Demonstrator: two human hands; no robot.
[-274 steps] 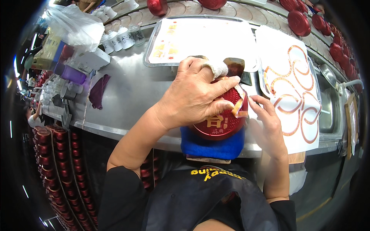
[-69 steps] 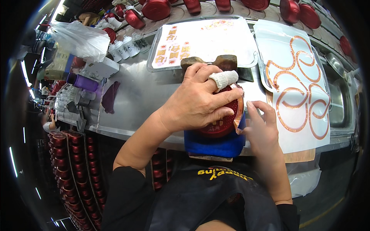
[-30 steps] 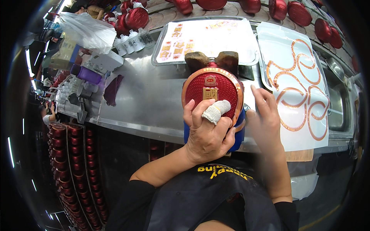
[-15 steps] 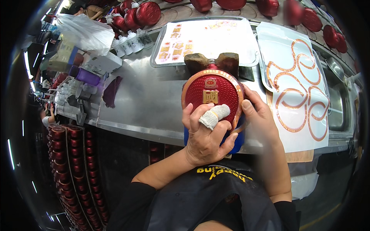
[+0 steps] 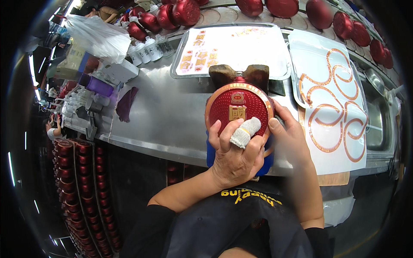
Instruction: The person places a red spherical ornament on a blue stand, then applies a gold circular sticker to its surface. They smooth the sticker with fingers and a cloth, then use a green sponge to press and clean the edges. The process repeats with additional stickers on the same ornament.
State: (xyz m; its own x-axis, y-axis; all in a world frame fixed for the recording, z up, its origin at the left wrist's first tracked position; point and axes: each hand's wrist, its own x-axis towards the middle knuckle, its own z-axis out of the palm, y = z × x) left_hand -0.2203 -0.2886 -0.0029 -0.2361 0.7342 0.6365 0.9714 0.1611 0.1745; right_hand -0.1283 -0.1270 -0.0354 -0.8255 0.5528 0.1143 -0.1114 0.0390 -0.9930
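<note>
A round red bottle [image 5: 221, 105] with a dotted face and gold emblems lies in front of me, its neck toward a dark notched block [image 5: 254, 76]. Along its rim runs an orange-gold ring decal [image 5: 209, 104]. My left hand [image 5: 236, 165] bends over the bottle's lower part, fingertips pressing its face; a white knit cover [image 5: 246, 132] sheathes one finger. Gripping the right rim is my right hand [image 5: 289, 133], thumb on the decal and fingers around the side. The decal's lower part is mostly hidden by my hands. Under the bottle shows a blue support [image 5: 266, 165].
A tray [image 5: 174, 64] of emblem stickers lies behind the block. To the right, a white sheet [image 5: 320, 92] carries several orange ring decals. Red bottles [image 5: 282, 6] line the back. Small white bottles [image 5: 150, 48], a plastic bag [image 5: 101, 36] and a purple cloth [image 5: 126, 103] lie leftward.
My left thumb and index finger have drawn up against the bottle's lower right. The decal's loose strip between my hands shows less. Red bottles at the back have shifted right.
</note>
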